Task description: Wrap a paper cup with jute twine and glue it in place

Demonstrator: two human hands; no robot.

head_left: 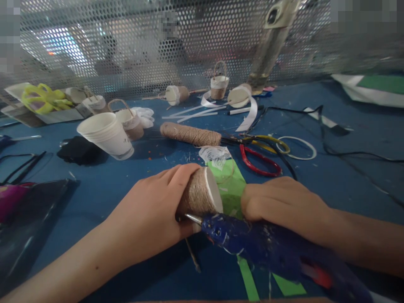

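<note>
My left hand is wrapped around a small twine-wrapped paper cup, tilted on its side with its white end facing right. A blue hot glue gun has its metal nozzle close to the cup's lower side, by my left thumb. My right hand is closed at the gun's far side; its grip is partly hidden behind the gun's body. Green paper lies under and between the hands. Below the cup a thin stick points downward.
Beyond my hands lie a bundle of twine, red-handled scissors and a white ring. Stacked paper cups stand at left near a black lump. A black cable crosses the right side. A perforated metal screen closes the back.
</note>
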